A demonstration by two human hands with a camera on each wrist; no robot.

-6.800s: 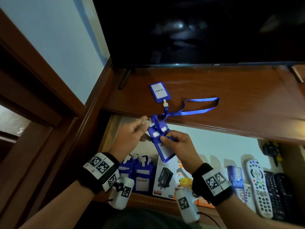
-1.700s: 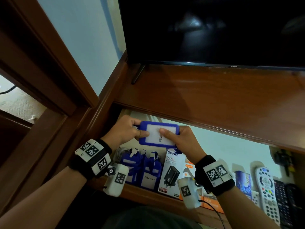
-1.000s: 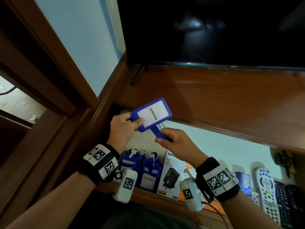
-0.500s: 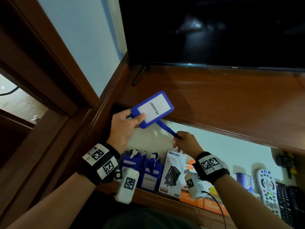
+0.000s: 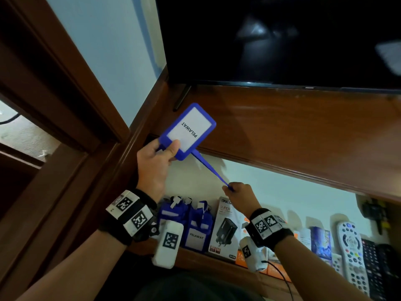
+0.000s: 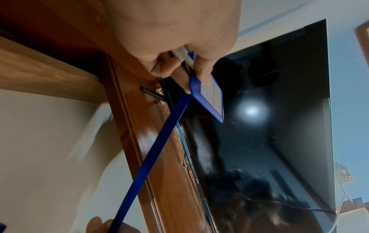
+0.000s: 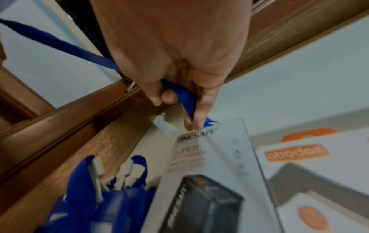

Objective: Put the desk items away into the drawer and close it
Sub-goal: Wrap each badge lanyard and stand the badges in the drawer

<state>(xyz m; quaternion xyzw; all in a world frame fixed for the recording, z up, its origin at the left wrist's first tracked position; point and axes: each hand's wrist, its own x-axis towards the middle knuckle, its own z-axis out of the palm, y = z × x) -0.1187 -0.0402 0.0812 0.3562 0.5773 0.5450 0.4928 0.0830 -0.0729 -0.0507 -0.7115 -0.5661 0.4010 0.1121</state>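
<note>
Mid-frame, the left hand [image 5: 154, 168] grips the blue badge [image 5: 188, 130] above the open drawer [image 5: 303, 192]; the right hand [image 5: 239, 195] pinches its strap [image 5: 208, 168], seemingly taut.

Badge holder [image 5: 188, 131] reads "PELAWAT"; charger box [image 5: 226, 227], "SUPER".

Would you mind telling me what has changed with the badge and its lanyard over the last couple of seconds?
The left hand lifted the blue badge holder up from the drawer opening and tilted it. The right hand let go of the holder, slid along the lanyard and pulled it taut, down and to the right. The drawer stays open; its badges, charger box and remotes have not moved.
</note>
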